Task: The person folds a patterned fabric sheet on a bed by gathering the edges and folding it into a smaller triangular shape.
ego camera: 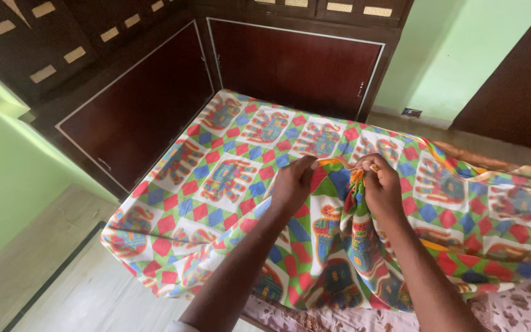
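A bright patchwork bedsheet (228,166) with red, blue and green diamonds and elephant panels is spread over a bed. My left hand (291,186) pinches a fold of the sheet near its middle. My right hand (381,187) grips a bunched-up part of the same sheet, pulling it into gathers that fall toward me. The two hands are close together, a hand's width apart.
Dark brown wooden cupboards (290,61) stand behind the bed and along the left. Green walls (7,178) flank them. A pale tiled floor (81,295) lies at the lower left. A floral mattress cover (523,307) shows at the lower right.
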